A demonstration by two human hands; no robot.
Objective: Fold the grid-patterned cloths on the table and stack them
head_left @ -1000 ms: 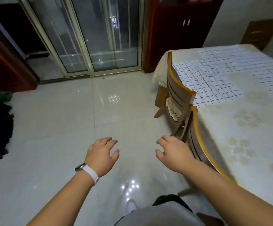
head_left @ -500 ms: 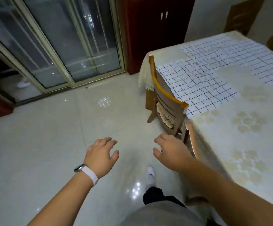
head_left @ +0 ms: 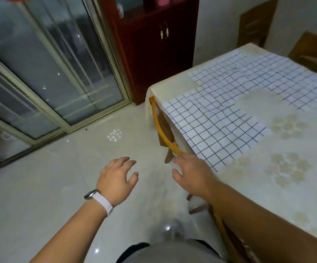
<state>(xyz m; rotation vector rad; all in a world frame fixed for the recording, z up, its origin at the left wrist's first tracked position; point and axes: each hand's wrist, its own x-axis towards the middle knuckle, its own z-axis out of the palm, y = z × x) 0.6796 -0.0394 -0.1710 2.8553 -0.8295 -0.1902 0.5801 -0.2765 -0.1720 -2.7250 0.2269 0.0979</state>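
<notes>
Hovering over the shiny floor (head_left: 59, 186) in front of the body, both hands are holding nothing. The left hand (head_left: 117, 177), with a watch (head_left: 91, 194) on its wrist, is spreading loose, relaxed fingers. The right hand (head_left: 191, 175) is likewise hanging slack and empty, its fingertips showing just beside the lower end of a chair (head_left: 160, 128) tucked against the table (head_left: 286, 186).

The grid cloths are lying flat and unfolded on the table, all off to the right and ahead of the hands. The nearest cloth (head_left: 216, 128) is sitting at the table's left edge, one side draping a little over it by the chair. Its near corner is showing just past the right hand's knuckles, and that long side is running along the table edge, away from the person. More cloths (head_left: 286, 80) are spreading behind it toward the far side; whether they are overlapping or only touching is hard to tell.

Judging from this, folding is not yet begun. The right hand is plainly the nearer one, so it is likely taking that near corner first, while the left is having to cross over the chair to join in.
</notes>
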